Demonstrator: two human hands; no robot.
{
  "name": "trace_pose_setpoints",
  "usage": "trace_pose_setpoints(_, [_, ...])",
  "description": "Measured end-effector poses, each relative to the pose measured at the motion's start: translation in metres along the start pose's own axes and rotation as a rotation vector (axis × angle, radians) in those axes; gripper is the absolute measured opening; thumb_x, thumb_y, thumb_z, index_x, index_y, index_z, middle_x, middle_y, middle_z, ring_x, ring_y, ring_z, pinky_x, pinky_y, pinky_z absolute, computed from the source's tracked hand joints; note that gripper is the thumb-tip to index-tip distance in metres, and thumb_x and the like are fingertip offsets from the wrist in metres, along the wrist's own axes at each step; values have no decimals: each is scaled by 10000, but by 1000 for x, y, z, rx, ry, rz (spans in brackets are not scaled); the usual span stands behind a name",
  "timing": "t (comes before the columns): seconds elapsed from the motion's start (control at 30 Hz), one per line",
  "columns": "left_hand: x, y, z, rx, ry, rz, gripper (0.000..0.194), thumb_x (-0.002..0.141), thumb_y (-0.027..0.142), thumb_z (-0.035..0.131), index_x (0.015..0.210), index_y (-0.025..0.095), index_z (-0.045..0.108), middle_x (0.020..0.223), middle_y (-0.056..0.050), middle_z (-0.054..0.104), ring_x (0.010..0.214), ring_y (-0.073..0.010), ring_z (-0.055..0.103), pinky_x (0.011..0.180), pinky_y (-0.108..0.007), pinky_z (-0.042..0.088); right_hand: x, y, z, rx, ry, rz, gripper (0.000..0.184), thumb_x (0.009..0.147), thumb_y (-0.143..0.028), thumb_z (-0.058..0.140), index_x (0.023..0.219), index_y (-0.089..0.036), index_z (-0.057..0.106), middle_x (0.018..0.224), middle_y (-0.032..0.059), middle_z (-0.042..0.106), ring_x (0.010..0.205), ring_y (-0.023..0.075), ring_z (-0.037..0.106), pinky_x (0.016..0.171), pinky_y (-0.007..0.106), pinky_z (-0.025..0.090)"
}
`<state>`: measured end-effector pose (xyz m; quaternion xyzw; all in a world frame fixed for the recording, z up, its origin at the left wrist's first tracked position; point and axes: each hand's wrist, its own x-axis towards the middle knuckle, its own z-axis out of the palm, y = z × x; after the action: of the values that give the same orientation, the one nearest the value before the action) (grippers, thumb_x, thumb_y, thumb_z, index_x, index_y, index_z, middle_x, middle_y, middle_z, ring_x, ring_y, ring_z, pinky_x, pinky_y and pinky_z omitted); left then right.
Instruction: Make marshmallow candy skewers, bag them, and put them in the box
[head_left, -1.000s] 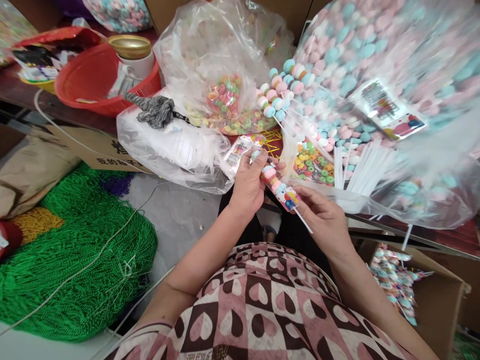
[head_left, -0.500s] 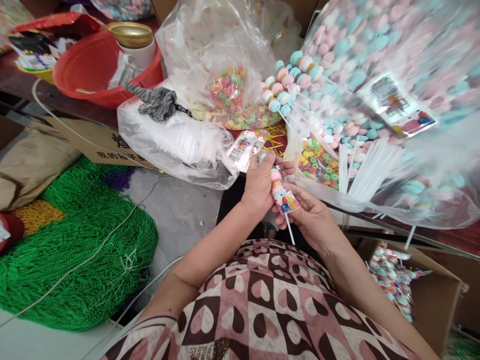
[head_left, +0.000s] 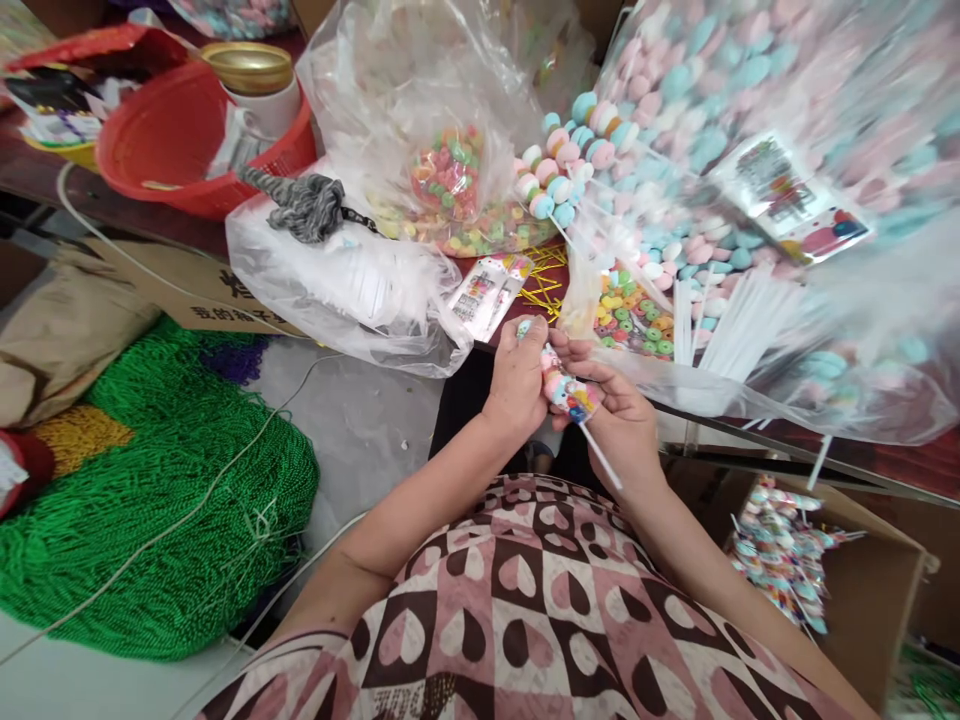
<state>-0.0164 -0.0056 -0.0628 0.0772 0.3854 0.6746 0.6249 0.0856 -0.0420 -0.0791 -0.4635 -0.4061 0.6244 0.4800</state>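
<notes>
A marshmallow candy skewer [head_left: 559,388] in a clear printed wrapper sits slanted between my hands, in front of my body. Pink, white and blue pieces show through the film, and its white stick [head_left: 602,458] points down to the right. My left hand [head_left: 516,385] is closed around the upper end, thumb on top, with a bit of blue candy showing by the thumb. My right hand [head_left: 626,425] grips the lower wrapped part from the right, its fingers curled behind it. Just beyond my hands lie printed wrappers [head_left: 487,292] and yellow twist ties [head_left: 544,280].
Bags of marshmallows [head_left: 701,150] and candy rings [head_left: 636,318] cover the table, with white sticks [head_left: 742,330] at the right. Unwrapped skewers [head_left: 574,150] lie behind. A red basket [head_left: 161,150] stands left. Below are green bead strands [head_left: 165,500] and a cardboard box [head_left: 874,590] holding finished-looking skewers.
The skewer has turned, so its stick slants further to the right. My right hand has shifted its fingers along the wrapper. The view has moved slightly.
</notes>
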Motion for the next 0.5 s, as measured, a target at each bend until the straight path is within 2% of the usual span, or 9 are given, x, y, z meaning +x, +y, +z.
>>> trace_pose_setpoints(0.17, [5, 10, 1, 29, 30, 69, 185, 864, 277, 624, 872, 224, 448, 689, 51, 575, 824, -161, 714, 866, -332, 535, 3, -9, -12, 127, -180, 191, 412, 691, -417, 838, 1042, -245, 709, 814, -6, 736, 647, 134, 697, 646, 274, 605])
trace_pose_setpoints(0.27, [3, 11, 0, 113, -67, 143, 186, 868, 274, 625, 877, 233, 444, 724, 50, 601, 791, -142, 705, 831, -300, 529, 2, -14, -16, 163, -267, 304, 489, 640, -412, 875, 1065, -253, 692, 863, 2, 735, 702, 155, 715, 629, 272, 602])
trace_pose_setpoints(0.33, [1, 9, -2, 200, -158, 203, 182, 875, 293, 623, 897, 238, 451, 761, 42, 624, 770, -135, 697, 788, -277, 524, 2, -15, -17, 162, -303, 367, 497, 620, -406, 886, 1040, -239, 678, 853, 8, 731, 668, 157, 709, 577, 265, 591])
trace_pose_setpoints(0.4, [0, 8, -5, 286, -220, 251, 188, 879, 319, 624, 914, 241, 457, 782, 35, 637, 766, -133, 691, 759, -264, 517, 1, -13, -16, 150, -297, 390, 477, 621, -389, 884, 1009, -220, 663, 786, 0, 720, 573, 134, 674, 519, 248, 570])
trace_pose_setpoints(0.5, [0, 6, -7, 361, -230, 257, 196, 887, 340, 613, 916, 243, 447, 786, 29, 639, 780, -136, 689, 747, -259, 512, -1, -8, -11, 130, -207, 342, 438, 637, -364, 859, 983, -201, 646, 680, -28, 692, 436, 94, 589, 429, 214, 513])
